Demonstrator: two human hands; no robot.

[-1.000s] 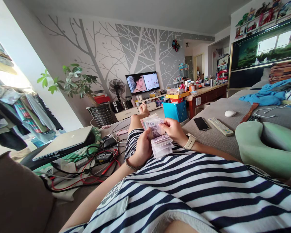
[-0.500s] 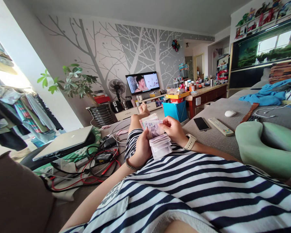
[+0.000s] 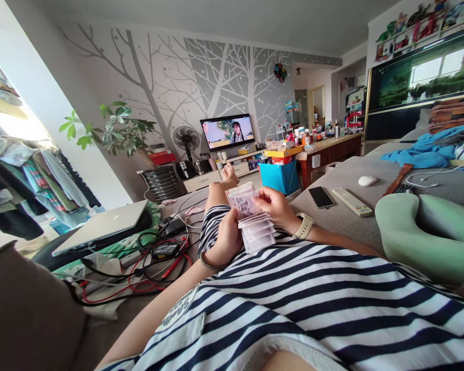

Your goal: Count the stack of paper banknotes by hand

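Observation:
I lie back on a grey sofa in a navy-and-white striped shirt (image 3: pixel 294 299). My left hand (image 3: pixel 226 234) grips a thick stack of banknotes (image 3: pixel 253 224) from the left, fingers wrapped round it. My right hand (image 3: pixel 276 206), with a pale watch on its wrist, pinches the top purple note with thumb and fingers. The folded lower notes fan out toward my chest.
A phone (image 3: pixel 320 197), a remote (image 3: pixel 351 201) and a white mouse (image 3: pixel 367 181) lie on the sofa to the right, next to a green cushion (image 3: pixel 429 234). To the left are a closed laptop (image 3: pixel 100 226) and tangled cables (image 3: pixel 147 268). A TV (image 3: pixel 227 131) plays ahead.
My right fingers have shifted slightly on the top note and the fanned notes have moved a little. The picture on the TV has changed.

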